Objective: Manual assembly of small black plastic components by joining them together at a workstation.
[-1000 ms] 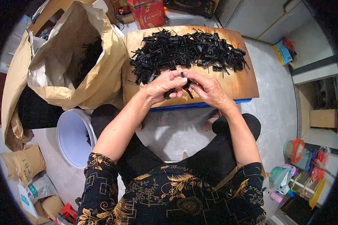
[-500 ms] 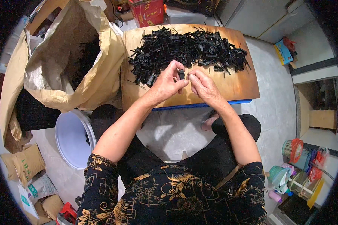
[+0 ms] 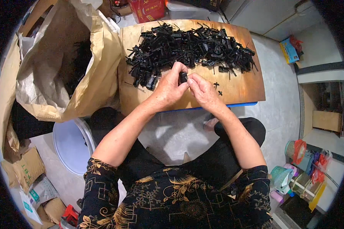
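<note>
A small black plastic part [image 3: 183, 77] is pinched between the thumb and fingers of my left hand [image 3: 169, 86], over the near side of the wooden board. Pressed up against it are the closed fingertips of my right hand [image 3: 203, 91], which cover its right side. A large heap of black plastic parts with thin stems [image 3: 168, 49] spreads over the far half of the board [image 3: 252, 87]. Two tiny black pieces [image 3: 220, 92] lie on the bare wood just right of my right hand.
An open paper sack [image 3: 103, 68] with dark contents stands left of the board. Below it is a white bucket [image 3: 67, 147]. A red box [image 3: 147, 10] sits behind the board. Baskets and bags [image 3: 283, 177] crowd the lower right, and packed sacks [image 3: 30, 168] the lower left.
My right fingertips have come in against the black part. Two tiny black pieces now show on the board beside my right hand. The view has shifted slightly.
</note>
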`<state>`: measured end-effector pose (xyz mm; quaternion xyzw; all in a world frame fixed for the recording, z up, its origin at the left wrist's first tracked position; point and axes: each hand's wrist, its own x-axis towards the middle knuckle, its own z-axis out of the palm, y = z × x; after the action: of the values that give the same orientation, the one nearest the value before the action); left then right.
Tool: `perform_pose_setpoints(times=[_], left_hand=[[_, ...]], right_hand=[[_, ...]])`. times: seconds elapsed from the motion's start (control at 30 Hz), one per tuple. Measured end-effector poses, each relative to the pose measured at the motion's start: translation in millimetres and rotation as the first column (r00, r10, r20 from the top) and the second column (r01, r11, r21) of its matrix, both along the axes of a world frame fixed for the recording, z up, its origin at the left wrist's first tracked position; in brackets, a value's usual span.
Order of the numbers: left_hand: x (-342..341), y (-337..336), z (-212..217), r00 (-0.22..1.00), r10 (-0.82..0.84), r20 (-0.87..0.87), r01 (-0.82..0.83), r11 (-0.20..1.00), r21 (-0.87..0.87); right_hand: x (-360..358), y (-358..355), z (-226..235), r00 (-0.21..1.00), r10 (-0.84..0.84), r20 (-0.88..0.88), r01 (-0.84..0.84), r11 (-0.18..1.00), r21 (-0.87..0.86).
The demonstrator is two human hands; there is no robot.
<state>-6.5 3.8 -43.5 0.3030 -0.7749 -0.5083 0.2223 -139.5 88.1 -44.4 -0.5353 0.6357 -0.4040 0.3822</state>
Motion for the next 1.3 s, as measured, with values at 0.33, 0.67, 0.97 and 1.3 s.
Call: perform_pose_setpoints(times=[0.33,0.67,0.97,1.3], left_hand=[[-5.4,-2.2,3.2,0.994,0.112,-0.009,-0.112,0.978,-0.179],[-3.0,-4.4,25.9,0.932,0.194,-0.305,-0.040,0.894,0.447],[-0.7,0.9,25.3,0.921,0.189,-0.342,0.156,0.623,0.767],[-0.8,11.5,31.7,0.907,-0.071,-0.415,0.366,0.621,0.693]], right_hand=[[6.9,-16.6,-2.6,0.991,-0.121,-0.062,0.107,0.976,-0.189],[-8.5,-5.1,1.6,0.975,-0.089,0.202,0.101,0.994,-0.051],[-15.0,10.5,15.7,0.875,-0.008,0.484,0.031,0.999,-0.041],[-26.2,18.5,16.1,0.765,0.007,0.644,-0.013,1.000,0.005]])
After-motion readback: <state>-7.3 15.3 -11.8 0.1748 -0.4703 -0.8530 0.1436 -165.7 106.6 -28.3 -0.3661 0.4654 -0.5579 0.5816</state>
